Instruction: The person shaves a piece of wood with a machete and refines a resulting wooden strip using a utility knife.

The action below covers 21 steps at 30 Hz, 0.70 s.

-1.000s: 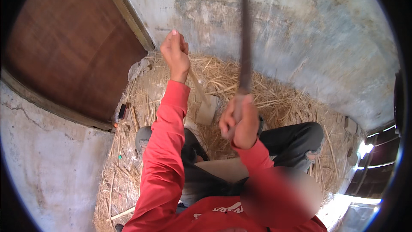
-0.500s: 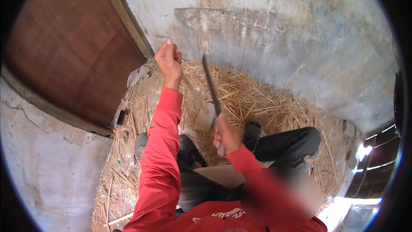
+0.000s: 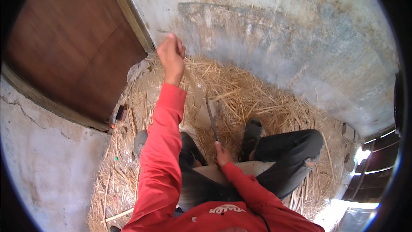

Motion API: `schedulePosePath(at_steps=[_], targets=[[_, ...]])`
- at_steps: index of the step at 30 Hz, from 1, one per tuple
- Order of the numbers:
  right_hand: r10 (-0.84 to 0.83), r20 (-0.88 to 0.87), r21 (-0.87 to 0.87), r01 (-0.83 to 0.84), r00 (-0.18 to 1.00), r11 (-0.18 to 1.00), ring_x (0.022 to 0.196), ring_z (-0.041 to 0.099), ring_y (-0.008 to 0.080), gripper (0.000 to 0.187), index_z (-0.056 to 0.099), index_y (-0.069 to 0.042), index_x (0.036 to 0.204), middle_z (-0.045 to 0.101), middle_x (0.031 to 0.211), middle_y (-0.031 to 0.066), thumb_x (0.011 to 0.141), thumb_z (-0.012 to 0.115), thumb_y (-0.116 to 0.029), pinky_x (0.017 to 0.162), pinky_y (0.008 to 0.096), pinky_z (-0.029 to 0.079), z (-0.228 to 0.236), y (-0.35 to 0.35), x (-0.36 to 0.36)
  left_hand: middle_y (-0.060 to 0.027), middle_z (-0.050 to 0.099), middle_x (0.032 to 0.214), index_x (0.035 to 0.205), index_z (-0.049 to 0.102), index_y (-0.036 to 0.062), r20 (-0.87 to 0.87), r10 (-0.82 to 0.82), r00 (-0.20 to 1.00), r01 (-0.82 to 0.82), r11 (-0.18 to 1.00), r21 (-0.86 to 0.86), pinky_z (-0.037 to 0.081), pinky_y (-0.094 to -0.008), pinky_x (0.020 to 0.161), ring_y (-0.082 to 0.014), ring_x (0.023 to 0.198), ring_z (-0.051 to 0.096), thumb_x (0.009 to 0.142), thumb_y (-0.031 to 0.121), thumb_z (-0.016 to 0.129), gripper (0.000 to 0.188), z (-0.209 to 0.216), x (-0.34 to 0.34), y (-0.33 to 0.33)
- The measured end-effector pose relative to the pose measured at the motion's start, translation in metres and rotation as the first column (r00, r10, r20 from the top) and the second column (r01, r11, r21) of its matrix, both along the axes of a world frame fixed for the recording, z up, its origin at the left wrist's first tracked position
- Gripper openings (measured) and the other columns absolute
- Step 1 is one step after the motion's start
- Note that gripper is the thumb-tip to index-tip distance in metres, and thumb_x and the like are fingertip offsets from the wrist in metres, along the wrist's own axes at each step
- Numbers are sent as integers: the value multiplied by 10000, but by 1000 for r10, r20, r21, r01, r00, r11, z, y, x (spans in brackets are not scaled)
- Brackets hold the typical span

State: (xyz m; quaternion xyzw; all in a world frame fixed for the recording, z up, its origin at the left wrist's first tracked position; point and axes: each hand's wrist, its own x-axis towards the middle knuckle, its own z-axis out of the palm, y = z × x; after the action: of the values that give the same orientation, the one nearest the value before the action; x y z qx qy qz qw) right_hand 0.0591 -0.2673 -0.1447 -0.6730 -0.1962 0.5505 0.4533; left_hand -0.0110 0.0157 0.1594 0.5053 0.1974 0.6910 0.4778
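Note:
My left hand (image 3: 172, 58) is raised in front of me near the wall, its fingers closed on the upper end of a thin pale strip (image 3: 195, 87), apparently wood or bamboo. The strip slants down to a pale block (image 3: 206, 117) on the ground between my feet. Lower down, close to my lap, my right hand (image 3: 223, 154) grips the handle of a long knife (image 3: 211, 114). Its dark narrow blade points away from me, with the tip beside the strip and above the block. Whether blade and strip touch, I cannot tell.
Straw and shavings (image 3: 244, 90) cover the ground ahead up to a stained wall (image 3: 274, 47). A brown door panel (image 3: 77, 51) stands at the left. Near its base lie a small dark-and-red object (image 3: 121, 112) and crumpled plastic (image 3: 138, 69). My dark sandal (image 3: 251, 135) is right of the block.
My right hand has come down and toward me with the knife, so the blade has dropped from its raised position. My left hand stays raised, slightly farther away and to the right.

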Motion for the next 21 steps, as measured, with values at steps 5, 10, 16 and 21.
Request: schedulePosePath(at_steps=[5,10,16,21], targets=[[-101,-334,158,161,937,974,420,421,116,619,467,-114,698,390,526,-12,931,477,-688,382,279,337,191,76,38,63,253,586,647,390,112,-32,-38,999,37,999,-19,149,-247,440,-48,479,174,992,298,550,424,0,-16,6],[-23,-318,793,279,948,542,459,424,132,649,469,-101,772,384,538,-8,941,389,-722,425,294,372,331,109,75,59,253,575,643,367,122,-41,-237,971,235,971,-35,149,-258,435,-54,475,181,1002,284,546,432,4,-19,0],[-74,-237,581,202,969,789,446,429,150,600,468,-99,756,408,535,21,981,383,-649,436,303,366,170,40,27,61,244,568,639,340,131,-91,-284,954,284,959,-23,150,-255,438,-54,476,184,1014,276,535,446,4,-4,-1],[17,-329,-47,-35,944,998,400,417,124,563,518,-106,767,430,528,14,967,468,-630,381,282,333,104,8,34,69,243,557,639,347,138,-114,-286,952,287,958,-8,153,-254,438,-49,469,194,1017,282,531,444,2,-10,-1]])
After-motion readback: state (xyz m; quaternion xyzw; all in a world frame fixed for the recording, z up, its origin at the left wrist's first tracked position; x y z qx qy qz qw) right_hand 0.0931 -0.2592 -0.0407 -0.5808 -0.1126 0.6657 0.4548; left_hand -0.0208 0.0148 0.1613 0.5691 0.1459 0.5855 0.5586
